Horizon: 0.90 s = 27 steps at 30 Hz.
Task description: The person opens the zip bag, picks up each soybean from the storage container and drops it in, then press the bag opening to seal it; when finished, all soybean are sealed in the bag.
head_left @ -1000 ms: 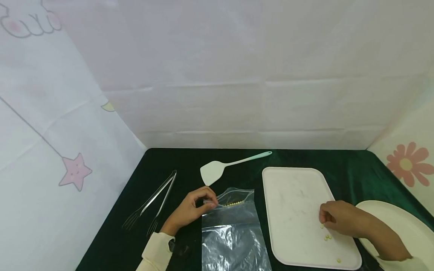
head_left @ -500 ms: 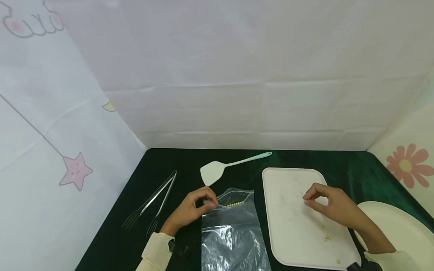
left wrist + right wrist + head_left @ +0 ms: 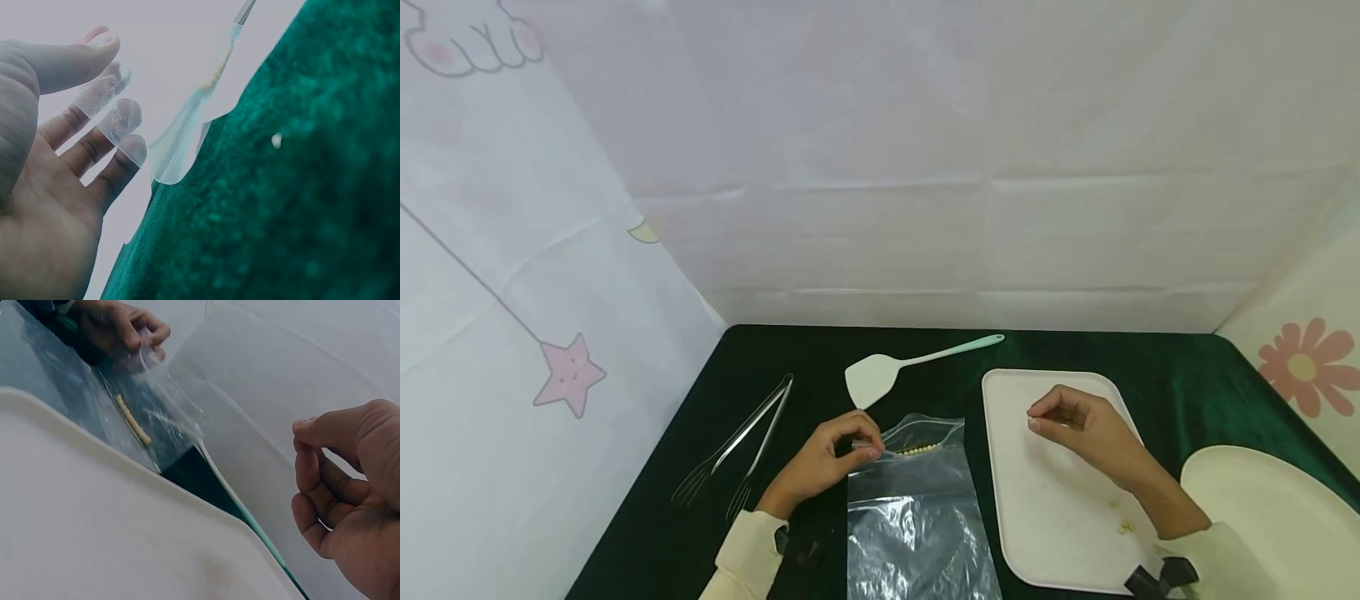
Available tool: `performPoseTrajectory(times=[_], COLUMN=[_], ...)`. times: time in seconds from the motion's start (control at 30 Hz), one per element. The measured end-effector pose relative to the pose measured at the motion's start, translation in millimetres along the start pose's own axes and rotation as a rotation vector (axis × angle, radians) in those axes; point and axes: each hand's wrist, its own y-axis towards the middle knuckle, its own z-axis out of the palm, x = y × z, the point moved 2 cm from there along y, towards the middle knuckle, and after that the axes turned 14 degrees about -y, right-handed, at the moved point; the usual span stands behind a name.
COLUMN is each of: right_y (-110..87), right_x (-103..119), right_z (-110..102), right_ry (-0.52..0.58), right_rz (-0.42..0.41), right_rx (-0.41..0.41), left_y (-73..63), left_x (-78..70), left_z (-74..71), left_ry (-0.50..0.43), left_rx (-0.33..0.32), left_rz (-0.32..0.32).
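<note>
My left hand pinches the left edge of a clear zip-lock bag at its parted mouth. In the left wrist view, clear plastic covers several of its fingertips. A row of small yellow kernels shows inside the bag near the opening; the right wrist view shows the same row. My right hand is over the white tray, thumb and index fingertips pinched on a pale speck that looks like one kernel. Several loose kernels lie on the tray below that wrist.
Metal tongs lie left of the left hand. A pale spatula with a mint handle lies behind the bag. A large cream plate stands at the right, partly under the right forearm. Cloth walls surround the dark green table.
My right hand has risen from the kernels on the tray and moved left and away from me, fingertips still pinched. My left hand stays at the bag's mouth.
</note>
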Motion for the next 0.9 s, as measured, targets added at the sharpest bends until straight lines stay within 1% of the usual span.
performPoseTrajectory(times=[0.13, 0.27, 0.37, 0.6, 0.73, 0.9], right_y=[9.7, 17.7, 23.5, 37.1, 43.4, 49.8], right_x=[8, 16, 21, 29, 35, 41], right_z=[11, 21, 29, 48, 58, 67], right_ry=[0.082, 0.107, 0.113, 0.089, 0.069, 0.048], right_rz=[-0.02, -0.048, -0.049, -0.011, -0.025, -0.068], right_rx=[0.014, 0.037, 0.047, 0.064, 0.076, 0.089], left_y=[0.4, 0.6, 0.6, 0.1, 0.4, 0.7], left_x=[-0.7, -1.6, -2.3, -2.5, -2.3, -2.4], left_z=[0.1, 0.4, 0.8, 1.2, 1.0, 0.7], left_ry=[0.008, 0.008, 0.008, 0.01, 0.012, 0.012], left_rx=[-0.001, 0.002, 0.006, 0.008, 0.008, 0.004], left_rz=[-0.001, 0.0, 0.004, -0.003, -0.006, -0.01])
